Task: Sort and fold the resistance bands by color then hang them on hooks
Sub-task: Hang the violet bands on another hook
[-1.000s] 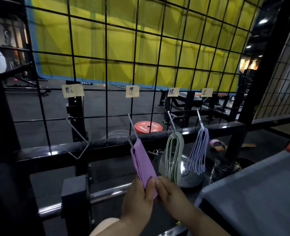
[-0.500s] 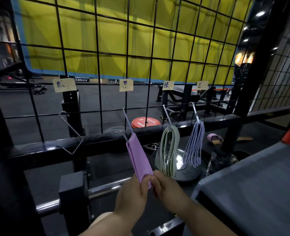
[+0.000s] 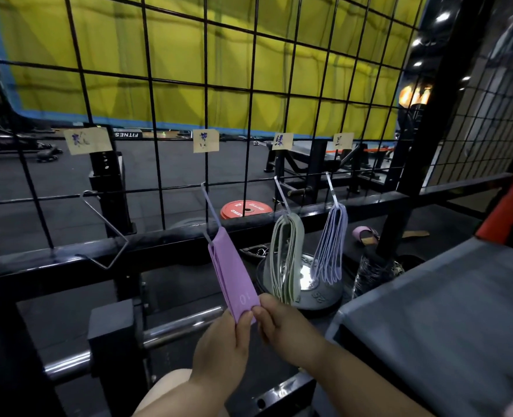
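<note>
A folded purple band (image 3: 232,272) hangs from the second hook (image 3: 210,206) on the black wire grid (image 3: 249,91). My left hand (image 3: 222,347) pinches its lower end, and my right hand (image 3: 282,323) pinches the same end from the right. Green bands (image 3: 286,260) hang from the third hook (image 3: 280,192). Pale blue-lilac bands (image 3: 332,245) hang from the fourth hook (image 3: 332,188). The leftmost hook (image 3: 106,227) carries nothing. Paper labels (image 3: 205,140) are taped to the grid above each hook.
A black rack beam (image 3: 68,254) runs below the hooks, with a chrome bar (image 3: 183,326) under it. Weight plates (image 3: 309,284) lie behind the bands, a red plate (image 3: 246,209) beyond the grid. A grey padded bench (image 3: 444,311) fills the right. A plastic bottle (image 3: 372,272) stands beside it.
The view has drifted slightly, and both hands stay at the purple band's lower end, keeping hold of it. The band still hangs on its hook.
</note>
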A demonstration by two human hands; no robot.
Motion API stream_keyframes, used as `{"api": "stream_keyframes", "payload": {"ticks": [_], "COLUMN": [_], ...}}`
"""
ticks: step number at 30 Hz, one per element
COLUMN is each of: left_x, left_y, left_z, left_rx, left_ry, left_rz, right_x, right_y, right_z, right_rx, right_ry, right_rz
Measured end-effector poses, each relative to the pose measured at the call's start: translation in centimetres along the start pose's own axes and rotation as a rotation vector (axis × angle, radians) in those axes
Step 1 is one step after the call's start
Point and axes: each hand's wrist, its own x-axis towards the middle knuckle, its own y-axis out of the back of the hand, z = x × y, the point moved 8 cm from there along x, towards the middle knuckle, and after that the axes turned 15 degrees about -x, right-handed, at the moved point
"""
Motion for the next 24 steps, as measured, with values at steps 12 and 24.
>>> {"api": "stream_keyframes", "payload": {"ticks": [12, 24], "left_x": [-0.8, -1.6], "left_y": [-0.9, -2.1], "left_z": [-1.2, -1.9], "left_rx": [-0.195, -0.558], "left_ry": [0.092, 0.226], "left_rz": [0.01, 0.154], "right_x": [-0.2, -2.1], "right_y": [-0.4, -0.5], "right_z": [-0.4, 2.1], "right_rx": [-0.007, -0.16], "right_ry": [-0.029, -0.062], "right_rz": [-0.055, -0.141]}}
